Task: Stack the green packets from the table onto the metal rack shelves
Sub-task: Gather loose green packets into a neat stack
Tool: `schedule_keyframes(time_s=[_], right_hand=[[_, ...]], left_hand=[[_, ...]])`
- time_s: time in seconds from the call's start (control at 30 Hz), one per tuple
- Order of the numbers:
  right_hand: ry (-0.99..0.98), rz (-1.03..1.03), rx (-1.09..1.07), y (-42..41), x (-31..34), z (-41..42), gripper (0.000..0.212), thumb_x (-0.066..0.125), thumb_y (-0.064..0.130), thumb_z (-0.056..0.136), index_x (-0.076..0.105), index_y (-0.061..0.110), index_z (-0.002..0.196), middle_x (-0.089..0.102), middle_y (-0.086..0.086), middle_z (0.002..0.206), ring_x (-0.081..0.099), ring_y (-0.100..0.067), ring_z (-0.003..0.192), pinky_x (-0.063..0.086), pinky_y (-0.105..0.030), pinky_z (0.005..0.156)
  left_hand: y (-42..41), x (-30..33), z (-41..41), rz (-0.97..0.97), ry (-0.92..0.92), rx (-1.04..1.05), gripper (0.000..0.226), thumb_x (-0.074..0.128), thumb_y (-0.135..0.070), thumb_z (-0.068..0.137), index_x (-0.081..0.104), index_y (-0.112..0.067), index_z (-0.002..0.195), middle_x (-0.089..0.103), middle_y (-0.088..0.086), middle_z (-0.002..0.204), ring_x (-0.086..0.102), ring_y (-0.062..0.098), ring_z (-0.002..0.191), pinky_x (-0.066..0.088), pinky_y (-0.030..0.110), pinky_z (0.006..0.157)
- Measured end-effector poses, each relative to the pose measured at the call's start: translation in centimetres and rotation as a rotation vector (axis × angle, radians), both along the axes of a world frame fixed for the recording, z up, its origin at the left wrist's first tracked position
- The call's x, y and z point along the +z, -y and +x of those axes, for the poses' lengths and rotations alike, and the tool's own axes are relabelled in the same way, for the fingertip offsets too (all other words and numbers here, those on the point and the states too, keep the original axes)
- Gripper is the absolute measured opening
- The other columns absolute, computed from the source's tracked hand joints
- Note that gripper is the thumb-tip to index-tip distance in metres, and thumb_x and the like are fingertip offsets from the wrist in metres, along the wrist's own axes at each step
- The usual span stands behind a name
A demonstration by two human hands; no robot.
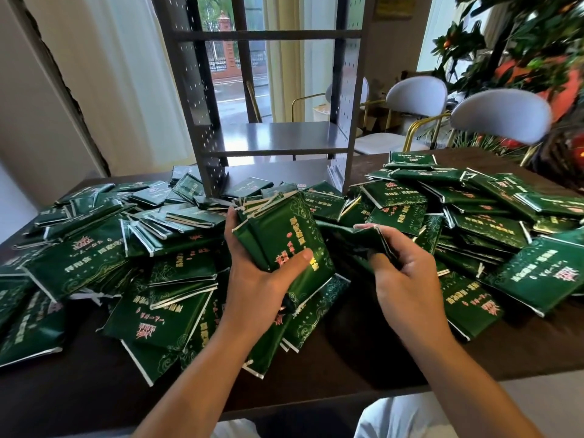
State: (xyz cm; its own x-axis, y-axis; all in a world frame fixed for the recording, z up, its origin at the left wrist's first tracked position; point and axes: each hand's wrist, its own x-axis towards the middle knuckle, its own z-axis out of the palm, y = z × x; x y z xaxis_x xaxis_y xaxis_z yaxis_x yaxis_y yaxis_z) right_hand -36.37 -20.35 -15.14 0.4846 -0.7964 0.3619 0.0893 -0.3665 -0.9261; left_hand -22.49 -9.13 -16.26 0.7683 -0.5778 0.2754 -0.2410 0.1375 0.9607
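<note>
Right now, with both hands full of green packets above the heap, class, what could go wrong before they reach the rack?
1. The left hand holds a fanned bundle of packets with uneven edges; some could slip from its grip on the way up.
2. The right hand pinches a crumpled packet, which may stack unevenly.
3. Loose packets crowd the metal rack at its base, so reaching in could push some along the table.
</note>
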Motion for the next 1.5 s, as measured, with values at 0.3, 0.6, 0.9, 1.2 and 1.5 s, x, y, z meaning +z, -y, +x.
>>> schedule_keyframes(time_s=[0.3,0.6,0.9,1.2,1.5], right_hand=[[0.156,0.099,0.489,-1.0,-0.4,1.3,0.038,0.063,0.000,0.090,0.079,0.032,0.105,0.050,0.011,0.148,0.048,-0.005,0.136,0.050,-0.026,0.102],[0.054,0.114,0.580,-0.3,-0.5,0.5,0.058,0.044,0.003,0.072,0.076,0.020,0.118,0.053,0.018,0.147,0.048,-0.006,0.137,0.050,-0.026,0.101],[-0.055,0.162,0.535,1.1,-0.4,-0.2,0.106,0.053,-0.023,0.085,0.012,0.047,0.154,0.041,0.031,0.140,0.054,0.023,0.110,0.050,-0.011,0.082],[0.132,0.273,0.488,2.1,-1.0,-2.4,0.091,0.048,-0.011,0.058,0.054,0.035,0.136,0.067,0.004,0.126,0.062,-0.022,0.120,0.054,-0.034,0.082],[0.150,0.181,0.381,2.3,-1.3,-4.5,0.076,0.051,-0.010,0.058,0.051,0.025,0.126,0.066,0.006,0.100,0.065,-0.011,0.090,0.053,-0.023,0.066]], left_hand=[[-0.1,0.3,0.1,-0.115,0.042,-0.006,0.125,0.086,-0.042,0.071,-0.006,-0.050,0.154,0.064,-0.034,0.121,0.060,-0.002,0.120,0.046,0.040,0.107],[-0.2,0.2,-0.2,-0.140,0.002,-0.039,0.117,0.073,-0.052,0.070,-0.003,-0.039,0.158,0.060,-0.047,0.108,0.058,-0.018,0.108,0.048,0.006,0.086],[-0.3,-0.7,-0.7,-0.018,0.269,-0.143,0.132,0.089,-0.016,0.073,-0.010,-0.038,0.158,0.063,-0.022,0.132,0.057,0.006,0.128,0.040,0.051,0.113],[1.2,0.0,-2.2,0.104,0.433,-0.351,0.145,0.092,-0.023,0.070,-0.027,-0.052,0.148,0.040,-0.001,0.157,0.035,0.011,0.147,0.029,0.053,0.120],[1.7,-0.4,-3.4,0.118,0.442,-0.387,0.148,0.091,-0.046,0.065,-0.033,-0.051,0.145,0.044,0.004,0.153,0.038,0.026,0.145,0.023,0.062,0.118]])
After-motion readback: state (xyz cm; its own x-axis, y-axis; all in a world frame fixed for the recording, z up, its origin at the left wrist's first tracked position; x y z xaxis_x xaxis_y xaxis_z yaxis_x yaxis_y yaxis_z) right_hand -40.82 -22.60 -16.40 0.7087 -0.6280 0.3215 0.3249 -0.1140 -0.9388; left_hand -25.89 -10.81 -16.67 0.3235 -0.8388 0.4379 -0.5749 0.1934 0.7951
